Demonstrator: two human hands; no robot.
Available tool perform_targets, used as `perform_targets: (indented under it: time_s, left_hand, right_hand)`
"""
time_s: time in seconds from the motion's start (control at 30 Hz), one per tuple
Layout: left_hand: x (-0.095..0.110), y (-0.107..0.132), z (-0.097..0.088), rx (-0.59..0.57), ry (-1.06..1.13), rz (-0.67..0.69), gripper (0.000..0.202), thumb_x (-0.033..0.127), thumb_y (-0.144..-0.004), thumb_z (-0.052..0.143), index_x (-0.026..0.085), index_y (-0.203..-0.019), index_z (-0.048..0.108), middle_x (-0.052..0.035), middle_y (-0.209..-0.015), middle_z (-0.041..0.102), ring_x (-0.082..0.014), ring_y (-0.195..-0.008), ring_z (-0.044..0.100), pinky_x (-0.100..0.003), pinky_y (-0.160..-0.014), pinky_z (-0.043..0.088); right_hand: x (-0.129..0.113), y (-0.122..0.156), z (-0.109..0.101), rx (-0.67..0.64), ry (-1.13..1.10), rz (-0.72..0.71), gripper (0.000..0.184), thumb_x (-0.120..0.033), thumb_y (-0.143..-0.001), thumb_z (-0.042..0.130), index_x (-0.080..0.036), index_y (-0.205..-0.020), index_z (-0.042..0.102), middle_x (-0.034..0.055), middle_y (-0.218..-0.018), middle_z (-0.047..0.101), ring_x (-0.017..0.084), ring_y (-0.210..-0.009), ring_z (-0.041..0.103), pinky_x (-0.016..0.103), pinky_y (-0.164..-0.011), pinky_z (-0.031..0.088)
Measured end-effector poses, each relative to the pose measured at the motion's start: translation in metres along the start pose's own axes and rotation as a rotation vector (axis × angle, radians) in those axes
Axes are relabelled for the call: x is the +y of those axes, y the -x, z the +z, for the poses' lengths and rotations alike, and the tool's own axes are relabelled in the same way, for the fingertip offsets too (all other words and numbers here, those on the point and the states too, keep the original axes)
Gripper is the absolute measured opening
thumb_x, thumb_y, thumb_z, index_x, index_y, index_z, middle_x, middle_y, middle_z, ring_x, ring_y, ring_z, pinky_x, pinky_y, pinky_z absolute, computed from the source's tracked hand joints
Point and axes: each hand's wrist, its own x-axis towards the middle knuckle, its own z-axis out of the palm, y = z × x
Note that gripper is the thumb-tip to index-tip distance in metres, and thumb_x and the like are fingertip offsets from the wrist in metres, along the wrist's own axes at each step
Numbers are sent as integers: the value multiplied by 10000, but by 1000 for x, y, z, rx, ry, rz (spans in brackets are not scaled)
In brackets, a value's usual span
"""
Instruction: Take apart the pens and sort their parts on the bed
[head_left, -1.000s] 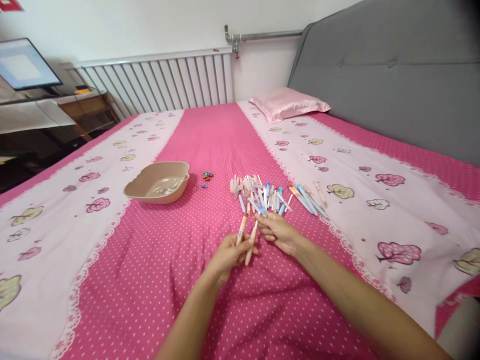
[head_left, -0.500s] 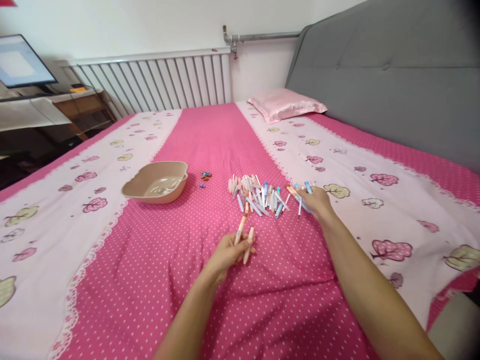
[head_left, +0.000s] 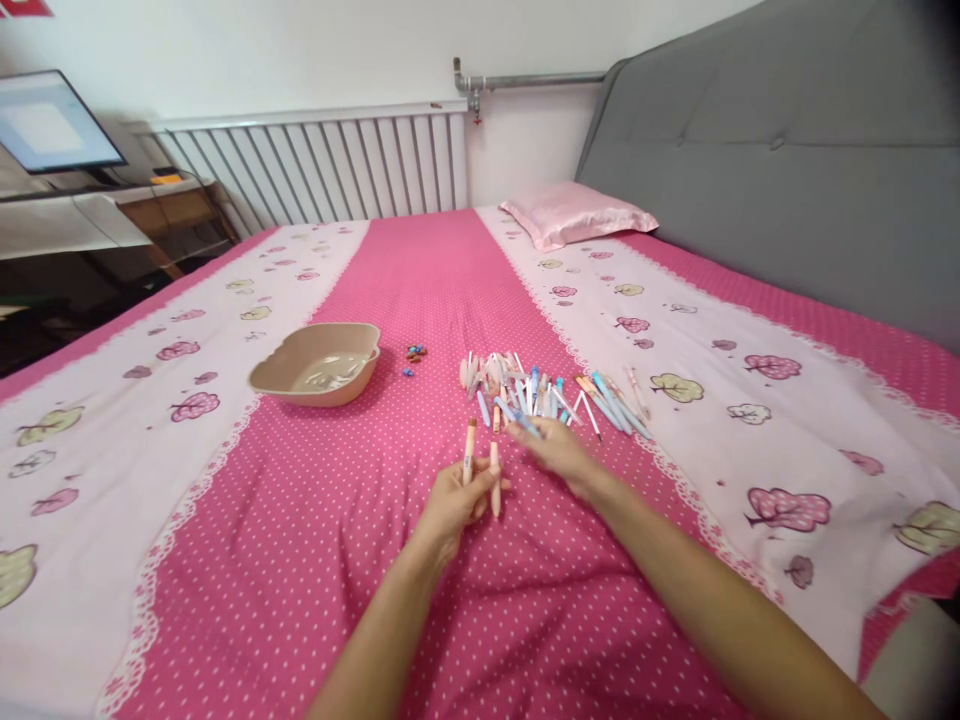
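Note:
My left hand (head_left: 456, 500) is closed around two pen pieces in front of the pile. One is a peach pen barrel (head_left: 469, 450) with a brown end, pointing up. Beside it, a pale pink pen piece (head_left: 495, 482) is pinched under the thumb. My right hand (head_left: 559, 452), slightly blurred, grips a pale blue pen piece (head_left: 527, 424) at the near edge of the pile. Behind both hands lies a loose heap of pen parts (head_left: 491, 372) in pink, white, lilac and blue. Several blue pen barrels (head_left: 616, 402) rest at its right end.
A beige basin (head_left: 319, 388) with some pale slender pieces (head_left: 337, 372) inside stands on the left. Small blue and brown bits (head_left: 415, 352) lie between it and the pile. A pink pillow (head_left: 574, 215) rests at the back, near the grey headboard (head_left: 780, 190).
My right hand has moved left from the right end of the pile, bringing a blue pen piece towards my left hand. The peach barrel in my left hand now stands more upright.

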Motion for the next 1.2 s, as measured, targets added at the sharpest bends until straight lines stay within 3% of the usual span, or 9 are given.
perform_targets:
  time_s: [0.13,0.27,0.4,0.5,0.67,0.87,0.97,1.1,1.2]
  left_hand:
    - [-3,-1,0,-22,-47,44,314,395,-641,702,98,-686,611,33,-426,513,-11,-322,279,-183,-359,119]
    - [-3,-3,0,-3,-45,39,322,405,-690,657,94,-766,623,28,-458,526,-16,-328,294,-185,-362,121]
    - [-2,-6,0,104,8,11,340,410,-736,597,99,-873,584,-59,-730,656,-11,-356,356,-178,-358,153]
    - [-4,-6,-1,124,10,11,305,374,-714,619,118,-870,560,-53,-730,652,-14,-368,377,-169,-359,171]
    - [-5,-4,-3,57,-48,49,291,262,-666,649,133,-907,551,-32,-726,643,-17,-397,385,-157,-378,218]
    - [-2,-2,-2,-13,-23,63,257,218,-703,594,126,-939,550,-62,-851,646,-25,-462,430,-156,-420,266]
    - [-2,-2,-1,-21,-19,60,251,214,-707,586,134,-944,565,-55,-842,642,-37,-481,447,-169,-436,276]
    - [-2,0,1,-64,-60,98,215,245,-707,605,129,-888,601,-29,-764,614,-44,-484,437,-178,-443,267]
    - [1,3,2,-135,-118,121,183,284,-721,613,113,-785,621,-4,-632,555,-54,-494,433,-185,-470,288]
  right_hand:
    - [6,13,34,-239,-59,30,364,-508,-636,663,-156,-634,568,-46,-482,458,64,-408,348,203,-399,228]
    - [3,1,15,134,66,-12,336,-506,-642,638,-174,-661,587,-63,-449,399,71,-374,310,212,-374,245]
    - [-4,-21,-39,474,189,-82,340,-511,-769,448,-189,-756,556,5,-624,554,121,-504,479,239,-467,365]
    - [-6,-31,-76,670,349,-90,305,-456,-789,427,-179,-829,550,46,-717,617,159,-607,536,273,-561,391]
    - [-2,-40,-96,698,590,-48,265,-337,-683,589,-159,-878,609,81,-742,658,237,-773,586,334,-720,397]
    - [-6,-27,-66,690,792,-291,387,-301,-729,572,-123,-1072,576,160,-1082,605,274,-1022,524,387,-891,351]
    - [-7,-9,-31,477,634,-398,288,-385,-795,514,-170,-954,619,100,-935,643,219,-841,570,351,-783,417]
    - [4,8,13,-14,250,-256,306,-465,-770,553,-181,-849,636,41,-759,644,165,-668,567,283,-628,432]
    - [10,11,27,-164,114,-168,313,-481,-748,576,-175,-719,637,3,-575,572,136,-530,503,254,-525,382]
